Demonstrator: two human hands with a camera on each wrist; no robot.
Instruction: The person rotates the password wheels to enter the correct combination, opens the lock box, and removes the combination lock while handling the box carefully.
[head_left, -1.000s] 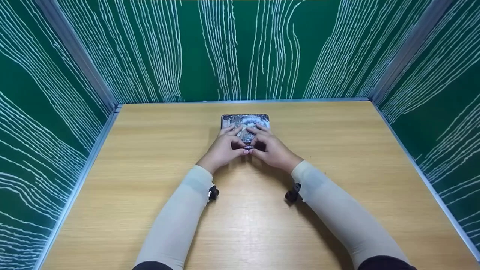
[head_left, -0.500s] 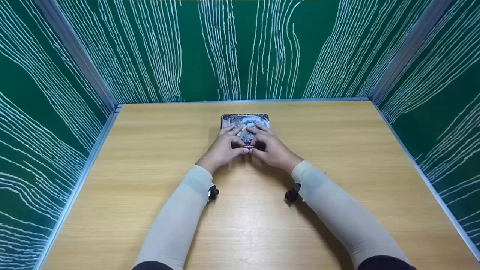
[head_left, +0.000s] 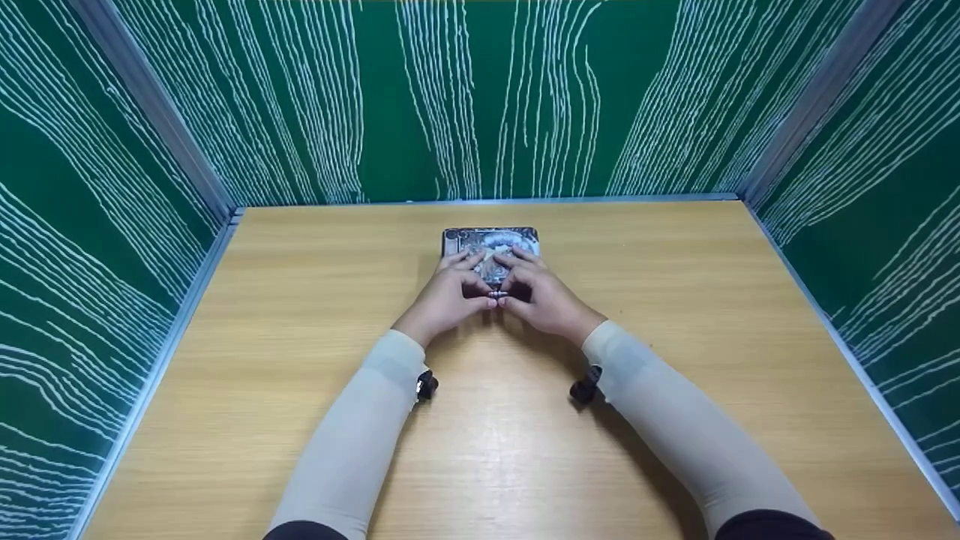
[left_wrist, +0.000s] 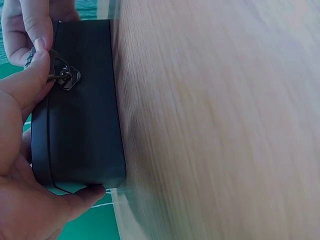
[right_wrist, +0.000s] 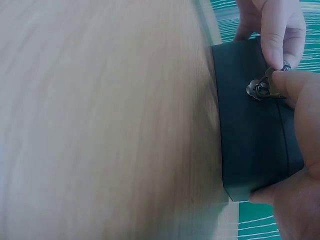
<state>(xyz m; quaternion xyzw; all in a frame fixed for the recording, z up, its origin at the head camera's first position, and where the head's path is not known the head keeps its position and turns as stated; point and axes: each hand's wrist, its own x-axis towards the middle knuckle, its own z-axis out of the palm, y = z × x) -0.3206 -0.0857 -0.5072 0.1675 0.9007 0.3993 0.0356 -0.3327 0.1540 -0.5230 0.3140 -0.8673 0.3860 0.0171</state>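
Observation:
A dark box [head_left: 491, 238] with a patterned lid lies on the wooden table, its plain black front [left_wrist: 85, 125] visible in the left wrist view. At the front, a metal clasp plate [right_wrist: 253, 90] carries a small bronze padlock [right_wrist: 271, 84] with a ridged end. My left hand [head_left: 448, 294] pinches the padlock between thumb and index finger, other fingers resting on the lid and along the box's side. From the opposite side my right hand [head_left: 551, 298] pinches the padlock too, its other fingers also on the box. Thumbs and fingertips hide much of the padlock.
The wooden table [head_left: 495, 420] stretches in front of the box and to both sides. Green panels [head_left: 637, 75] with wavy white lines enclose it at the back, left and right. Black wrist cameras [head_left: 427, 386] hang from both sleeves.
Both hands keep the same place on the padlock and box. Only very slight shifts of the thumbs and fingertips at the padlock show; the box stays put.

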